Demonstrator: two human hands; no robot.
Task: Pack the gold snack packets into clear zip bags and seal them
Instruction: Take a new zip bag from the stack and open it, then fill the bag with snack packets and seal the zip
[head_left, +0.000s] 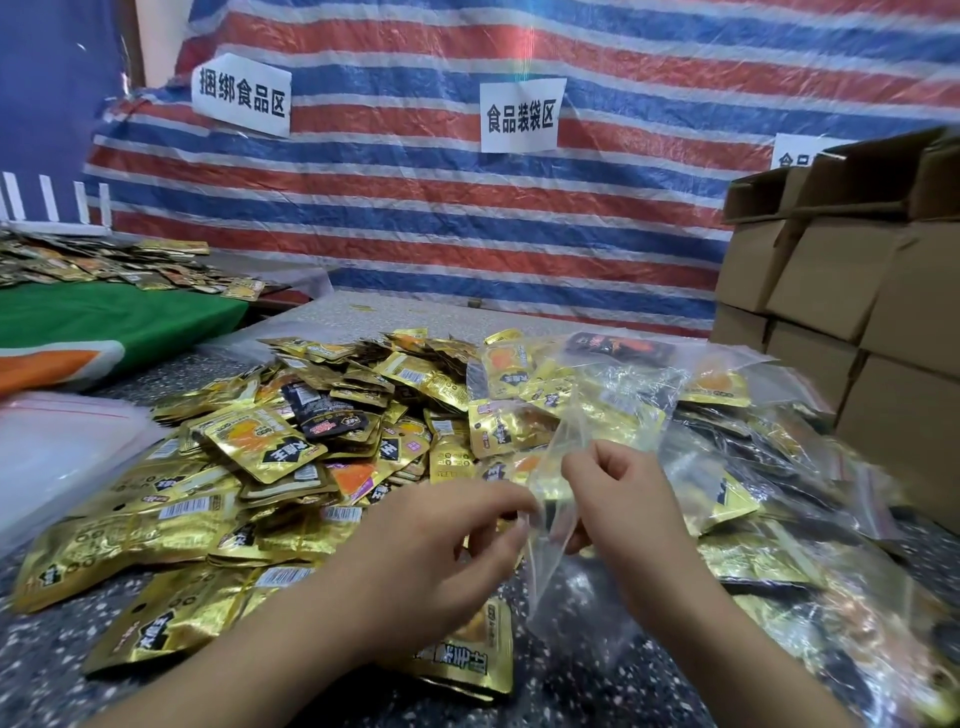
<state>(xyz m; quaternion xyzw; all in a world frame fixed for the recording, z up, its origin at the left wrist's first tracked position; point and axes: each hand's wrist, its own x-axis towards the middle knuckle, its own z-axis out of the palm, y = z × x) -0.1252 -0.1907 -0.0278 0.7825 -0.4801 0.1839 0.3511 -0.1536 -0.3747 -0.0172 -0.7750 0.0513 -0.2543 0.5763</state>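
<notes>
Striped red-blue tarp (415, 218) with white paper signs (521, 115) backs a dark speckled table (597, 670); a heap of gold snack packets (270, 467) covers the table, with cardboard boxes (852, 291) right of the heap. Left hand (441, 561) and right hand (628, 504), at the heap's near edge, both pinch the top of one empty clear zip bag (558, 519), fingers curled on its rim. Filled zip bags (753, 457) lie right of the heap; a stack of empty bags (57, 452) sits left.

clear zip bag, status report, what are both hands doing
Left hand and right hand both pinch the thin clear plastic zip bag at its mouth. Bag looks empty. Heap of shiny gold foil snack packets right behind, nothing blocking.
</notes>
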